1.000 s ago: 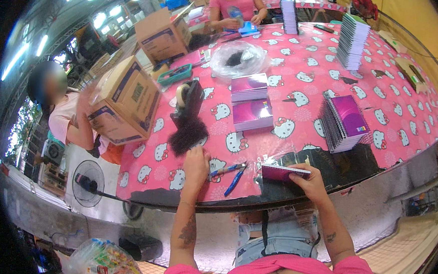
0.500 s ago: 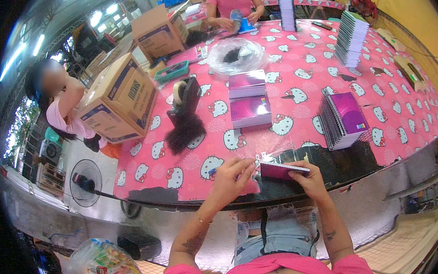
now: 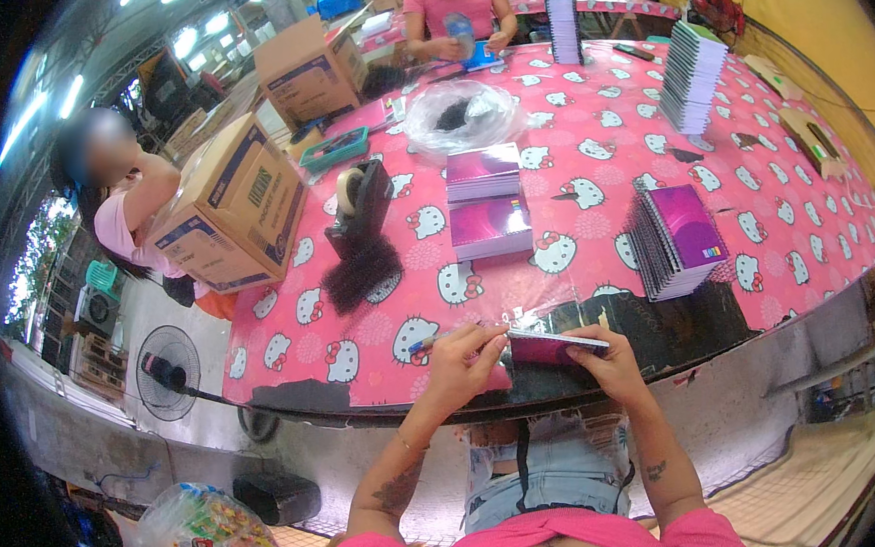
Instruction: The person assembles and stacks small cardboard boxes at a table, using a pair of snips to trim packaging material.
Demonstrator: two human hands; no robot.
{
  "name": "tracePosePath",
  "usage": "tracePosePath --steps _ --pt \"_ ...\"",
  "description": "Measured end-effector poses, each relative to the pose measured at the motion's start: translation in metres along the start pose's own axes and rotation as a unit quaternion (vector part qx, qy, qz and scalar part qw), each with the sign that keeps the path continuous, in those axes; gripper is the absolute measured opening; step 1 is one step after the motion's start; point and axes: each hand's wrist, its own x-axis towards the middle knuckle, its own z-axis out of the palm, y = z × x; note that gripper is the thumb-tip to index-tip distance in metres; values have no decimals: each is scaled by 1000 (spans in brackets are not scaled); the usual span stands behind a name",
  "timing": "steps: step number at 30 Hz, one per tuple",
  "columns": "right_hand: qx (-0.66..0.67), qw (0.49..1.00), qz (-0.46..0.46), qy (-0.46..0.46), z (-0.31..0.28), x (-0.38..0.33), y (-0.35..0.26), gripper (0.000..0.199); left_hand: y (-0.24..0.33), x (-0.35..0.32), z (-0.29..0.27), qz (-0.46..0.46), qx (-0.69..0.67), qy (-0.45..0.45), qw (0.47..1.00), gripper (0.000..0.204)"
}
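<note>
My left hand [image 3: 465, 364] grips a pen [image 3: 425, 343] at the near edge of the pink cartoon-cat tablecloth [image 3: 610, 153]. Its fingertips touch a small purple notebook [image 3: 552, 346] that my right hand [image 3: 611, 361] holds by its right end. The notebook lies flat over the dark table edge. A black bundle of hair-like fibres [image 3: 360, 272] lies further up on my left, apart from both hands.
Stacks of purple notebooks [image 3: 487, 200] and a fanned row of spiral notebooks [image 3: 676, 239] stand ahead. A tape dispenser [image 3: 358, 204], cardboard boxes [image 3: 235, 208], a plastic bag [image 3: 461, 117] and a tall notebook stack [image 3: 691, 75] lie beyond. People sit at left and far end; a floor fan [image 3: 166, 370] stands below.
My left hand left the black fibre bundle, came back to the near edge, picked up the pen and now rests against the notebook. My right hand stayed on the notebook.
</note>
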Motion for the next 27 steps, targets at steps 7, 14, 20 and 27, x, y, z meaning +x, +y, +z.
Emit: tracePosePath --steps 7,14,20,27 --pt "-2 1000 5 4 -4 1 3 19 0 5 0 -21 12 -43 999 15" --pt "-73 997 7 7 0 0 -12 20 -22 2 2 -8 -23 -37 999 17" --pt "-23 999 -7 21 -2 -4 -1 21 -10 4 2 46 60 -33 997 17" --pt "-15 1000 5 7 -2 -3 -1 20 -13 2 4 65 55 -25 996 17"
